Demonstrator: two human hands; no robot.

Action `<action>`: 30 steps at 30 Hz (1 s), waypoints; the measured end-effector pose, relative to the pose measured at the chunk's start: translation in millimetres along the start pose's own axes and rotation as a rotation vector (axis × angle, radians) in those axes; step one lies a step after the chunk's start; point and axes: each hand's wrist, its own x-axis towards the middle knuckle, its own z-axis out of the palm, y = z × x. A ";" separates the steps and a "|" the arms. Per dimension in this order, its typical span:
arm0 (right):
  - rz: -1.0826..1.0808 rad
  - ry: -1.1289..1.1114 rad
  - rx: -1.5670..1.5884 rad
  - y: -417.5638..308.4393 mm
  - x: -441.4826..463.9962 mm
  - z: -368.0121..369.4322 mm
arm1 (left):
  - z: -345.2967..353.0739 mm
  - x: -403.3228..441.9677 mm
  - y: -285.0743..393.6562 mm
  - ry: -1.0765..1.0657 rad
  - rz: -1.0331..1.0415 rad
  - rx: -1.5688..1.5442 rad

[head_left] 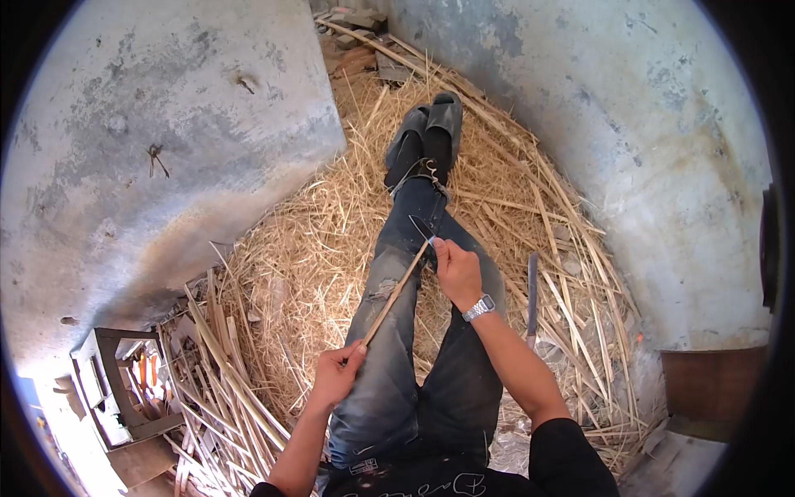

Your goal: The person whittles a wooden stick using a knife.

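A thin wooden strip (392,303) runs slantwise above my jeans, from the lower left up to the right. Its lower end is pinched in my left hand (336,374). Near the upper end, my right hand (455,270), with a silver watch at the wrist, is closed round a small knife. The dark blade (421,225) points up and left from the fingers, against the strip's tip. The knife's handle is mostly hidden in the hand.
Shavings (281,306) cover the floor around my outstretched legs. Long strips (236,385) lie at the left and along the right wall. A long dark blade (532,294) lies right of my legs. A wooden frame (137,431) holding tools stands at the lower left.
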 end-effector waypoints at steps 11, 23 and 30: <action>0.008 -0.134 0.268 -16.8 -69.5 16.5 | -0.9 -0.7 8.5 -0.080 -0.217 -0.146; 0.049 -0.055 0.096 -1.6 1.1 0.6 | -12.9 4.0 16.3 -0.180 -0.284 -0.246; 0.035 -0.046 0.217 1.3 -27.6 20.2 | -11.0 1.7 21.2 -0.189 -0.363 -0.314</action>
